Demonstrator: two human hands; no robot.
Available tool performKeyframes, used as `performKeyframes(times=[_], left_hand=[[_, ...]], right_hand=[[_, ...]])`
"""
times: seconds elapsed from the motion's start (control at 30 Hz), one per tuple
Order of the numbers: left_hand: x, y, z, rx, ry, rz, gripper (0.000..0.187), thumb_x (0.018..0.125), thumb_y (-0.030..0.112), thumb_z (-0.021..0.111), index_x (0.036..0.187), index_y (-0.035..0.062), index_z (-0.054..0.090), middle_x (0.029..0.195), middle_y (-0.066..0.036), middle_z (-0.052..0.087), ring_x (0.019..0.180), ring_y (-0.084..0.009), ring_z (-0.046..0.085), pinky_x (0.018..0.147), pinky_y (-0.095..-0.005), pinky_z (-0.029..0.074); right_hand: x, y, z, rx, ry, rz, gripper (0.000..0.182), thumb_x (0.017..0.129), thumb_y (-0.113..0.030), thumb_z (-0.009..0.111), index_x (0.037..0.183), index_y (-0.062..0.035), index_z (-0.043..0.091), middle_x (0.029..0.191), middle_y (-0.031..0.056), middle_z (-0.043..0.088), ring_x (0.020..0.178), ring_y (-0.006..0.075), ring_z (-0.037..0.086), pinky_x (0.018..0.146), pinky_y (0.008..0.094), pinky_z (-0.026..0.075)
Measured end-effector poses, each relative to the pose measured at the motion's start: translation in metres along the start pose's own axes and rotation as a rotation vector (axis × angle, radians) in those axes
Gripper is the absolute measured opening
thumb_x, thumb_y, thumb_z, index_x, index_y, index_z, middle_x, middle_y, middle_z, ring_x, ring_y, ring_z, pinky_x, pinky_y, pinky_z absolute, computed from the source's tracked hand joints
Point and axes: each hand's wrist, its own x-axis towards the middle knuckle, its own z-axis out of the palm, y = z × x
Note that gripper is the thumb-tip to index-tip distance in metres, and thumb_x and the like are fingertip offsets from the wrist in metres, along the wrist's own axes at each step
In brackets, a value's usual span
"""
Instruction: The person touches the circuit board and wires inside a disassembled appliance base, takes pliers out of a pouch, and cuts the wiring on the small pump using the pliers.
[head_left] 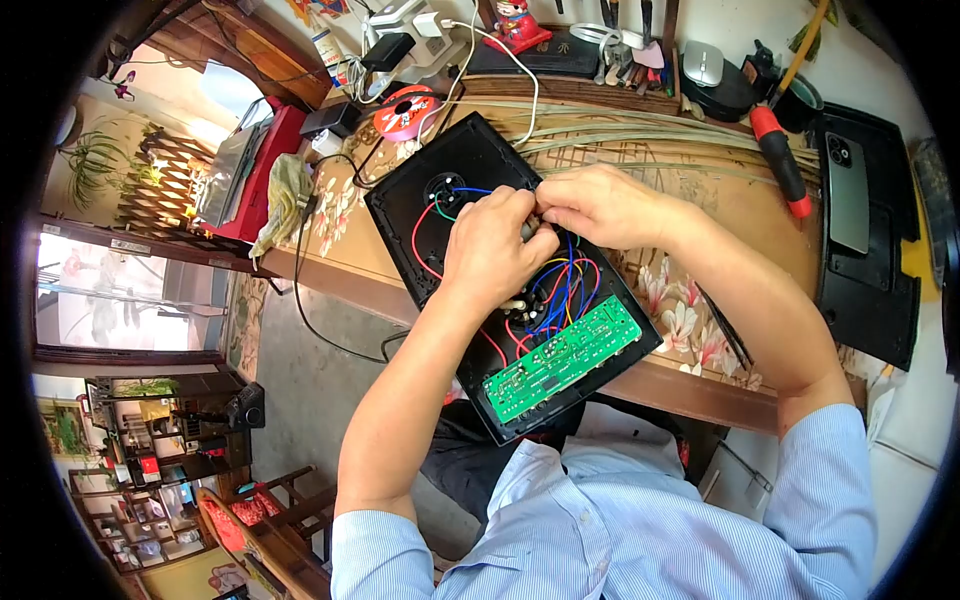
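A black plastic casing (405, 205), open side up, lies tilted across the table's front edge. A green circuit board (560, 362) sits at its near end. Red, blue and yellow wires (572, 285) bunch in its middle, and a round black part (445, 188) with wires sits toward the far left. My left hand (497, 245) is closed over the middle of the casing, thumb and fingers together. Beside it, my right hand (600, 205) pinches at the casing's far right edge, fingertips almost touching the left hand's. What either hand holds is hidden by the fingers.
A red-and-black handled tool (780, 160) and a grey phone (847, 195) on a black panel (870, 290) lie at right. Behind are long thin strips (640, 130), a pink spool (407, 112) and a power strip (415, 45). A black cable (300, 270) hangs off the table at left.
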Motion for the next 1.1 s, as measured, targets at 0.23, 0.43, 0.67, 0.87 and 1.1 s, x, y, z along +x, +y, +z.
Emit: performKeyframes(times=[0.23, 0.43, 0.67, 0.87, 1.1], left_hand=[[0.0, 0.0, -0.001, -0.017, -0.023, -0.022, 0.022, 0.078, 0.023, 0.069, 0.087, 0.0037, 0.064, 0.087, -0.014, 0.064, 0.085, -0.0349, 0.064, 0.078, -0.045, 0.049], [-0.008, -0.009, -0.014, -0.111, -0.095, -0.037, 0.033, 0.082, 0.027, 0.073, 0.103, 0.0029, 0.066, 0.1, -0.016, 0.066, 0.093, -0.0345, 0.065, 0.083, -0.0429, 0.05], [-0.012, -0.012, -0.021, -0.23, -0.141, -0.059, 0.036, 0.084, 0.022, 0.075, 0.111, 0.0002, 0.066, 0.106, -0.016, 0.066, 0.101, -0.0332, 0.065, 0.087, -0.0396, 0.051], [-0.013, -0.014, -0.019, -0.207, -0.14, -0.05, 0.036, 0.085, 0.023, 0.075, 0.111, 0.0005, 0.066, 0.106, -0.016, 0.067, 0.1, -0.0332, 0.065, 0.087, -0.04, 0.051], [-0.013, -0.016, -0.02, -0.181, -0.14, -0.012, 0.035, 0.087, 0.021, 0.076, 0.114, 0.0008, 0.066, 0.104, -0.012, 0.068, 0.094, -0.0239, 0.066, 0.085, -0.0341, 0.051]], right_hand=[[0.0, 0.001, 0.0, 0.022, -0.002, 0.026, 0.013, 0.092, -0.017, 0.061, 0.097, -0.0051, 0.063, 0.091, 0.0158, 0.066, 0.089, 0.0377, 0.065, 0.077, 0.0468, 0.051], [-0.004, 0.004, 0.004, 0.03, 0.098, 0.003, 0.016, 0.088, -0.014, 0.068, 0.099, -0.0045, 0.063, 0.099, 0.0116, 0.068, 0.098, 0.0314, 0.066, 0.084, 0.0416, 0.052], [-0.011, 0.006, 0.007, -0.111, 0.179, -0.04, 0.011, 0.088, -0.016, 0.068, 0.094, -0.0067, 0.066, 0.091, 0.0088, 0.066, 0.091, 0.0307, 0.063, 0.081, 0.0417, 0.051], [-0.011, 0.003, 0.01, -0.104, 0.211, -0.036, 0.011, 0.088, -0.017, 0.067, 0.094, -0.0069, 0.067, 0.09, 0.0096, 0.065, 0.09, 0.0311, 0.062, 0.08, 0.0413, 0.051], [-0.01, 0.005, 0.009, -0.11, 0.204, -0.036, 0.012, 0.089, -0.018, 0.066, 0.095, -0.0071, 0.066, 0.088, 0.0101, 0.065, 0.09, 0.031, 0.062, 0.08, 0.0418, 0.051]])
